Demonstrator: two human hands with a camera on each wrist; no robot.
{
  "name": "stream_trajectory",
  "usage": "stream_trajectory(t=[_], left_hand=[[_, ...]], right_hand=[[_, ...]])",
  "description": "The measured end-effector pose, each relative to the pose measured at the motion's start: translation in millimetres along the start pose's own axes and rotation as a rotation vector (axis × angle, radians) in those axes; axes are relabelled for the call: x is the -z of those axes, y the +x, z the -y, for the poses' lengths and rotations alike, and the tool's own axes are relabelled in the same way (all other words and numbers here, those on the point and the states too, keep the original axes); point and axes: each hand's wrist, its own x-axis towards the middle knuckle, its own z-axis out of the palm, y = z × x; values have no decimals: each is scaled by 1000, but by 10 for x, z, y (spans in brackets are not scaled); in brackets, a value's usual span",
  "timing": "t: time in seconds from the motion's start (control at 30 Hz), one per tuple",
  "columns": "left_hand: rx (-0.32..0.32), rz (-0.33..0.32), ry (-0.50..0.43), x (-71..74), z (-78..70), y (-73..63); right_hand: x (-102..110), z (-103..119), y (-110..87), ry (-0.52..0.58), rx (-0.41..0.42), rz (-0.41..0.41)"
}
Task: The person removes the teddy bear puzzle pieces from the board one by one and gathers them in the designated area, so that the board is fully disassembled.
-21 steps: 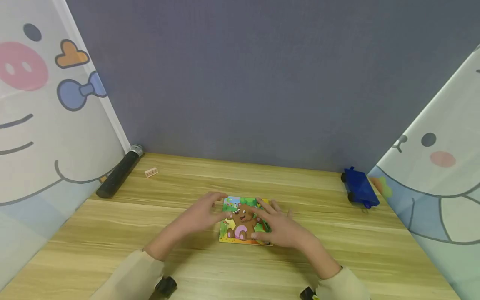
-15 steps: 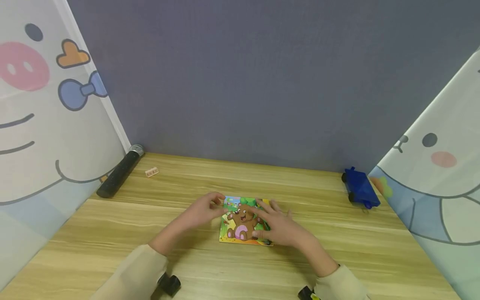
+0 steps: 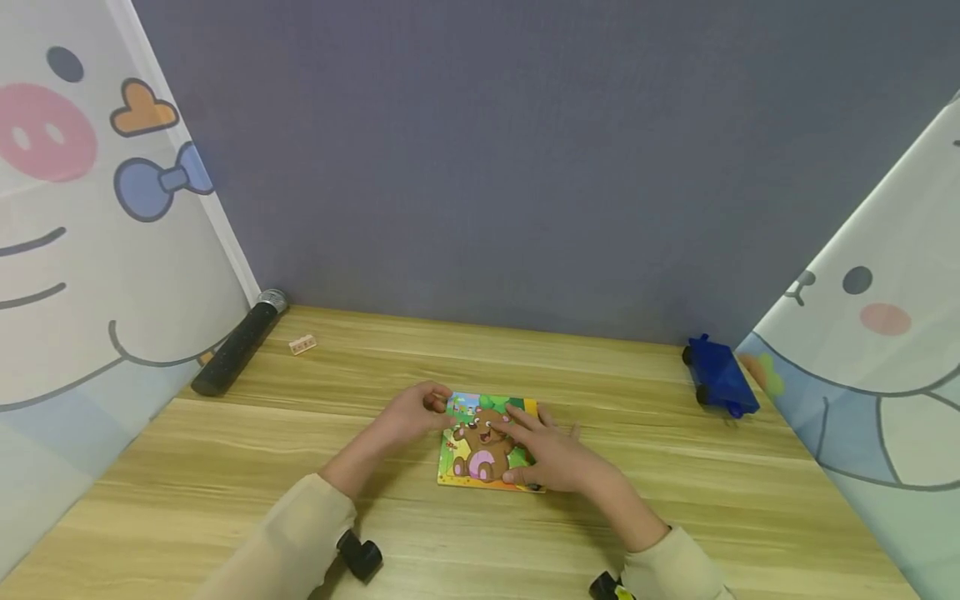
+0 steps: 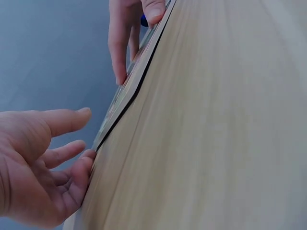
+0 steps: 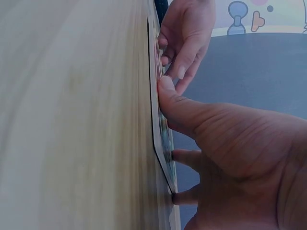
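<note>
Picture board [image 3: 480, 468]: flat on the table [image 3: 480, 542] between my hands, bear side up.
Left hand [image 3: 411, 414]: fingers loosely curled, thumb held out, by the board's left edge; I can't tell whether they touch it.
Right hand [image 3: 558, 457]: fingers spread over the right side, thumb seemingly resting on it.
Thin edge: could slip past my left fingertips; uneven pressing from the right might skid the board.

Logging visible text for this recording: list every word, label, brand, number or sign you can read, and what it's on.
No readable text in any view.
Small block: dark marks, too small to read or confirm as writing.
Bear picture: no lettering seen; the right hand covers part.
</note>
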Motion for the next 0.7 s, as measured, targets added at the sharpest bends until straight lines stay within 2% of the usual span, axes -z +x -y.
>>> stream_trajectory(t=[0.1,0.43,0.7], left_hand=[[14,-13,3,-34,9,43],[59,-63,152,-108,-59,86],[100,-78,194,-122,-118,109]], right_hand=[[4,7,-3,-12,-7,3],[-4,2,9,-17,-7,4],[-2,-5,13,-21,3,4]])
